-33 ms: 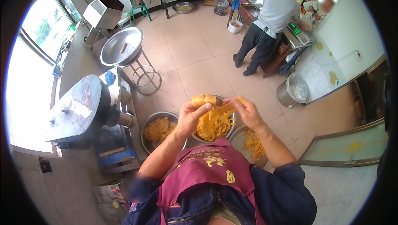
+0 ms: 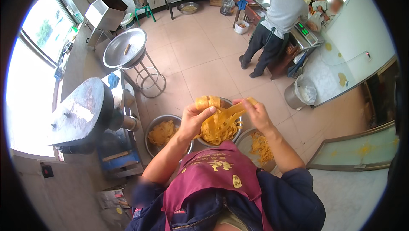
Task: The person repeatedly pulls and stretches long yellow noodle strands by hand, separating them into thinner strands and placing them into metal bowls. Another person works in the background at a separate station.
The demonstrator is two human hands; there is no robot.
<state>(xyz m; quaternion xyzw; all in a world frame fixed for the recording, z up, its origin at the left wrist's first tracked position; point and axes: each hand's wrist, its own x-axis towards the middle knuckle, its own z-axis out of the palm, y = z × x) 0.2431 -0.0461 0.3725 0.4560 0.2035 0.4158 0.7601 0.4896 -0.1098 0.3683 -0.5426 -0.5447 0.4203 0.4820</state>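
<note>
My left hand [image 2: 197, 119] is shut on a rolled bundle of yellow dough strips [image 2: 208, 102], held up at chest height. My right hand [image 2: 254, 112] pinches the end of one strip [image 2: 238, 106] that runs across from the bundle. More strips hang between my hands down into the middle metal bowl [image 2: 228, 101]. Left of it, a second bowl [image 2: 148, 139] holds a yellow heap. A third bowl [image 2: 243, 140], on the right under my right forearm, has a few strips in it.
A machine with a round grey lid [image 2: 81, 111] stands to my left by the window. A large round tray on a stool [image 2: 125, 48] is beyond it. A person in a grey top [image 2: 277, 18] works at a counter ahead, near a metal bucket [image 2: 300, 94].
</note>
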